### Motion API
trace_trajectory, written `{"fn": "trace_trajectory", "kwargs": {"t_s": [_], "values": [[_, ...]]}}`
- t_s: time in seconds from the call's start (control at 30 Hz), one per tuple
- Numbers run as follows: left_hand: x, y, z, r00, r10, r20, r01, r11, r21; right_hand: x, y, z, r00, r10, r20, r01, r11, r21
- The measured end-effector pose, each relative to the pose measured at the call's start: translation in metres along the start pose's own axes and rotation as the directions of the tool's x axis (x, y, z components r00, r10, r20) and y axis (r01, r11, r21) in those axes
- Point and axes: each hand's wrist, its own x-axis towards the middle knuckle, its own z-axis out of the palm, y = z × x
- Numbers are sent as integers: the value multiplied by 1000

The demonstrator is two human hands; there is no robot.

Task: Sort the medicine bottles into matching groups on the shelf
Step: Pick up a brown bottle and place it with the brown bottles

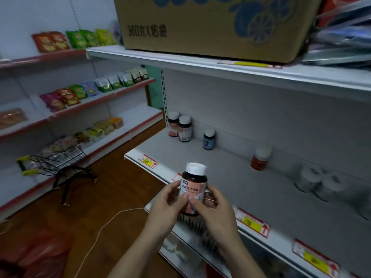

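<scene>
A dark medicine bottle [194, 182] with a white cap and a pink-and-white label is upright in front of the shelf [230, 177]. My left hand [168, 203] and my right hand [214, 207] both grip it around its lower half, thumbs on the label. At the shelf's back left stand two dark bottles with pink labels [180, 127]. To their right is a blue-labelled bottle [208, 139]. Further right stands an orange-red bottle [260, 158] with a white cap. Several white bottles [317, 183] are blurred at the far right.
A large cardboard box [210, 25] sits on the shelf above. Price tags [254, 224] line the shelf's front edge. Snack shelves [80, 97] run along the left wall, with a black wire basket stand [60, 161] and a white cable [104, 227] on the wooden floor.
</scene>
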Motion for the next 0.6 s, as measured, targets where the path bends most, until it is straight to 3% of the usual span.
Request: {"fn": "trace_trajectory", "kwargs": {"t_s": [0.17,0.33,0.6], "values": [[77,6,-23,998,5,-58,2,992,127,84,-5,36,998,-31,54,37,993,-109],[141,4,-49,994,33,-101,-12,980,196,141,-13,72,998,-64,-11,59,964,-261],[263,-10,-104,1000,0,-7,1,973,230,237,-15,150,987,-85,-138,29,932,-362]]}}
